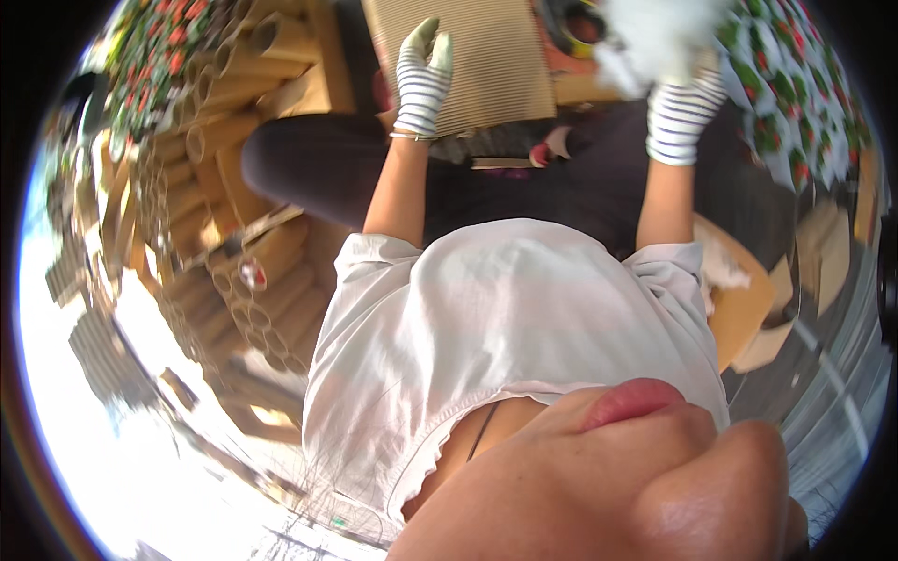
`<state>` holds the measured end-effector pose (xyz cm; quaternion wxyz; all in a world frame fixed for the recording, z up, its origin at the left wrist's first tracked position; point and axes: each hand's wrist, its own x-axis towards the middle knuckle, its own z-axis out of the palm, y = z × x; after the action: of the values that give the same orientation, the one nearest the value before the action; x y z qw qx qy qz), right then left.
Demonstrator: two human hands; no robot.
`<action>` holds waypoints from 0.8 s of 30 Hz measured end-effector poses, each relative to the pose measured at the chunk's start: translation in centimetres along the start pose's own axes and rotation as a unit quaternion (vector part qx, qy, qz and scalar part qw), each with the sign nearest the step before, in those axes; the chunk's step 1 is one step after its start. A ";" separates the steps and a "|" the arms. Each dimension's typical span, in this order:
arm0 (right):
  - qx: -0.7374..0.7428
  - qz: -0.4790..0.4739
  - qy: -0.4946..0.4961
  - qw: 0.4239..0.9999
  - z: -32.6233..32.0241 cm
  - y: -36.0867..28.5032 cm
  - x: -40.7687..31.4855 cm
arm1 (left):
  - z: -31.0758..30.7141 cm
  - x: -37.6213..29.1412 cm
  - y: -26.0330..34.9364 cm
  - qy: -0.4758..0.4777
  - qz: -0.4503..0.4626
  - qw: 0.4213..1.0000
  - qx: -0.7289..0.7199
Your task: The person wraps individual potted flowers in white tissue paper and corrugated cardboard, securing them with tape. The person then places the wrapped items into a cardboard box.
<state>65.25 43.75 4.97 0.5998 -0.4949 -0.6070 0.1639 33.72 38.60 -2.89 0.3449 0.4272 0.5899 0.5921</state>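
My left hand [425, 80], in a striped knit glove with pale green fingers, is raised at the left edge of a corrugated cardboard sheet [484, 66]. Its thumb and fingers are apart, with nothing between them. Whether it touches the sheet I cannot tell. On the other side, my right hand [686, 112] wears a matching glove and grips a tuft of white fluffy fibre [656, 35]. The tuft is blurred and hides most of the fingertips. Close beside that hand are red-and-green artificial-looking plants [786, 91] with white patches among the leaves.
Cardboard tubes [224, 133] are stacked at my left, with red-flowered foliage [172, 42] beyond them. A black-and-yellow round object [582, 29] lies past the cardboard sheet. At my right are a tan seat-like edge [744, 308] and cardboard pieces [824, 256] on the dark floor.
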 end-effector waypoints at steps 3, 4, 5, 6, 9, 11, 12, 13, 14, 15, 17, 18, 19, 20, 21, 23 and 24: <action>-0.130 -0.117 -0.101 0.979 11.1 1.1 -4.3 | -2.1 0.1 3.3 0.084 0.049 0.990 -0.097; -0.181 -0.047 -0.181 0.966 13.7 0.8 -6.0 | -2.1 0.2 3.5 0.111 0.074 0.989 -0.069; -0.210 -0.021 -0.299 0.931 15.6 0.0 -7.5 | -2.2 0.6 3.4 0.076 0.106 0.990 0.056; -0.178 0.040 -0.414 0.892 16.9 -0.5 -8.2 | -2.0 1.1 2.8 0.050 0.146 0.972 0.176; -0.084 0.028 -0.527 0.845 17.2 -2.2 -8.2 | -1.4 1.8 -0.5 -0.110 0.075 0.863 0.487; 0.116 0.317 -0.534 0.775 14.5 -1.9 -6.8 | -1.8 2.2 -2.7 -0.122 0.102 0.853 0.497; 0.077 0.228 -0.463 0.853 13.3 -1.5 -6.1 | -1.8 2.2 -3.6 -0.134 0.132 0.839 0.511; 0.028 0.162 -0.387 0.907 12.4 -1.0 -6.0 | -1.8 2.0 -4.2 -0.171 0.115 0.814 0.542; -0.024 0.002 -0.355 0.934 11.7 -0.5 -6.4 | -1.8 1.9 -4.7 -0.191 0.127 0.813 0.535; -0.075 -0.013 -0.431 0.899 11.5 0.1 -7.3 | -1.7 1.8 -4.9 -0.192 0.133 0.812 0.535; -0.258 -0.055 -0.548 0.794 12.6 1.0 -9.6 | -1.6 1.6 -5.1 -0.186 0.175 0.810 0.528; -0.270 -0.032 -0.544 0.794 13.6 1.5 -10.8 | -1.7 1.5 -5.0 -0.214 0.157 0.794 0.548; -0.270 -0.056 -0.497 0.823 14.9 2.2 -11.2 | -1.7 1.7 -5.0 -0.222 0.147 0.773 0.575; -0.264 -0.066 -0.483 0.832 16.2 2.7 -11.5 | -1.9 1.8 -5.0 -0.210 0.163 0.764 0.588; -0.244 -0.097 -0.441 0.858 17.2 3.3 -11.4 | -2.2 2.0 -5.0 -0.223 0.153 0.745 0.610; -0.251 -0.088 -0.503 0.822 18.4 4.2 -9.9 | -2.9 2.8 -5.1 -0.237 0.160 0.741 0.607; -0.235 -0.083 -0.541 0.803 18.4 4.4 -8.9 | -3.3 3.4 -5.2 -0.265 0.139 0.729 0.616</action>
<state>48.76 46.00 -7.76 0.0505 -0.3992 -0.8919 0.2066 28.90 40.71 -7.52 0.0624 0.7629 0.6436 0.0026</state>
